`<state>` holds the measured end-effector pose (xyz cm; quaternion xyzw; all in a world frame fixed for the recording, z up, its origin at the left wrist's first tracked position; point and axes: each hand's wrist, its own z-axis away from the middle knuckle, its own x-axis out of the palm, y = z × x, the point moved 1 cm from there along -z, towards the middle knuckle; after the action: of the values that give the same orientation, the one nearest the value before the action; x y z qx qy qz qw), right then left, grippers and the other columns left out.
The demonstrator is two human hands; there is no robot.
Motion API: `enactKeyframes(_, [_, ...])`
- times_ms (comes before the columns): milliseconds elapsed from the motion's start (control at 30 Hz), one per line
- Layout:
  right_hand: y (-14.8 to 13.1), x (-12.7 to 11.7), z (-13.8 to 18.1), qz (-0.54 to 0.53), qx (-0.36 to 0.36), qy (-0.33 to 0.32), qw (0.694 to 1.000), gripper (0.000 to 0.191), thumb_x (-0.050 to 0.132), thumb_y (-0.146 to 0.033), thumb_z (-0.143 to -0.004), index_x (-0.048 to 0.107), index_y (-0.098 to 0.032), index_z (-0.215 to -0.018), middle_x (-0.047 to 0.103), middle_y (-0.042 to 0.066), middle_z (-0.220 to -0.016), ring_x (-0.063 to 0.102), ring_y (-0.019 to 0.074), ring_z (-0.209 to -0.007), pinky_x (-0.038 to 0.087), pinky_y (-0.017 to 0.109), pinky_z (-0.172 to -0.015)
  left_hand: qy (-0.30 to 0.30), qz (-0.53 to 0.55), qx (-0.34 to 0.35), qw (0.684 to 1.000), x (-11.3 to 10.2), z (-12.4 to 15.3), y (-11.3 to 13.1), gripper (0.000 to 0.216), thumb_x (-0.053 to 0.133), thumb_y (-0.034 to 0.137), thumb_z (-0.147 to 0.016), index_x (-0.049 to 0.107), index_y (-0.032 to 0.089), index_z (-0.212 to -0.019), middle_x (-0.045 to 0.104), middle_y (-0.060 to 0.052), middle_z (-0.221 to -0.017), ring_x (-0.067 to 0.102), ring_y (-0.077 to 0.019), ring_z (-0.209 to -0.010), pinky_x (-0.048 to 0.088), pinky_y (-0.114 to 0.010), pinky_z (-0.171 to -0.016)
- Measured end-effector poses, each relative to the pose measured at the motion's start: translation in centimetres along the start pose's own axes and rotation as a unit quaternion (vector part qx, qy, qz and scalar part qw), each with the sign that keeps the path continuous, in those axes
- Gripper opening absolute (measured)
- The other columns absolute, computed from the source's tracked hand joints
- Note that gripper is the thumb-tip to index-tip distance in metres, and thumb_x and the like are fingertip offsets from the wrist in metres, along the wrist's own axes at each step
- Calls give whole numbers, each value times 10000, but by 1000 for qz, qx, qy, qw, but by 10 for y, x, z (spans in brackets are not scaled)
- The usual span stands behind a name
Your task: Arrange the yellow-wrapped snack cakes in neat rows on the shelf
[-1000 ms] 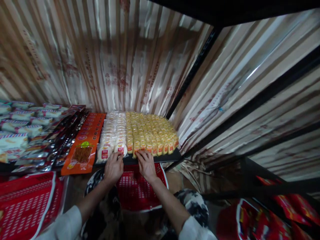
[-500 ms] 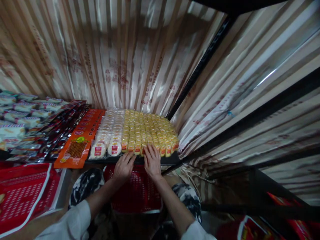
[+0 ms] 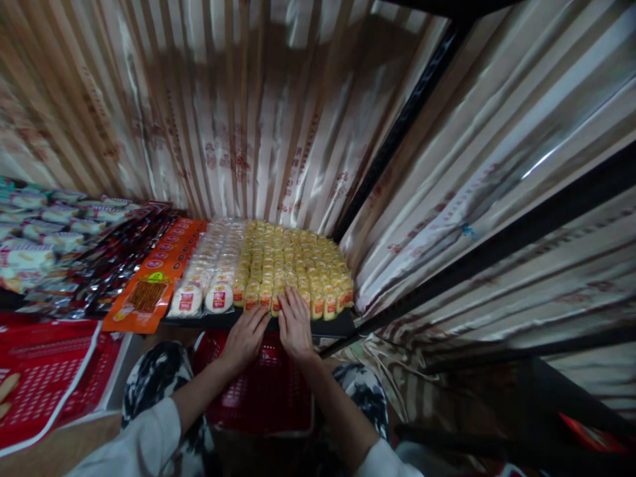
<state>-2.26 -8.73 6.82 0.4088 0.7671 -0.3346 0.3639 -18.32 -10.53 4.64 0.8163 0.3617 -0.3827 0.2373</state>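
Observation:
Rows of small yellow wrapped snack packs stand close together on a black shelf. My left hand is at the shelf's front edge, fingers stretched out with the tips against the lower front of the yellow packs. Just to its right, my right hand rests its extended fingers on the front faces of the packs, covering a few of them. Neither hand visibly grips a pack. Left of the yellow rows are white round wrapped cakes with red labels.
An orange bag of stick snacks, dark shiny packets and white packets fill the shelf's left. Red baskets stand below, one red basket between my knees. A black post and striped curtain bound the back.
The view has shifted slightly, so the shelf appears a little further left and lower. My right hand sits slightly further left and closer to my left hand; both still touch the yellow packs.

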Motion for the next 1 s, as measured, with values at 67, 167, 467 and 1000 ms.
enactKeyframes(67, [3, -7, -12, -1, 10, 4, 1000, 439, 298, -221, -939, 440, -169, -1350, 315, 96, -1479, 186, 208, -1394, 248, 445, -1096, -21, 9, 42, 999, 5, -3, 7, 401, 378, 85, -847, 569, 106, -1200, 555, -135, -1275, 449, -272, -1236, 462, -433, -953])
enactKeyframes(167, [7, -15, -47, 11, 40, -15, 999, 459, 288, -265, -949, 392, -162, -1385, 257, 91, -1504, 113, 221, -1410, 202, 454, -1112, -40, 40, 104, 993, 13, -15, 17, 385, 403, 128, -859, 569, 110, -1206, 577, -125, -1253, 429, -258, -1262, 412, -429, -1013])
enactKeyframes(467, [19, 19, -143, 22, 53, -217, 975, 561, 226, -461, -959, 277, -175, -1438, 170, 68, -1524, 29, 225, -1418, 80, 475, -1125, -61, 42, 172, 982, 25, -47, -5, 430, 435, 253, -897, 474, 141, -1311, 514, -98, -1338, 350, -213, -1328, 276, -429, -1113])
enactKeyframes(1000, [14, 44, -165, 8, 7, -219, 976, 569, 242, -477, -955, 265, -185, -1443, 161, 60, -1529, 33, 213, -1419, 56, 460, -1130, -125, 12, 187, 974, 32, -52, -14, 461, 398, 326, -912, 433, 150, -1337, 488, -81, -1360, 370, -229, -1302, 210, -405, -1112])
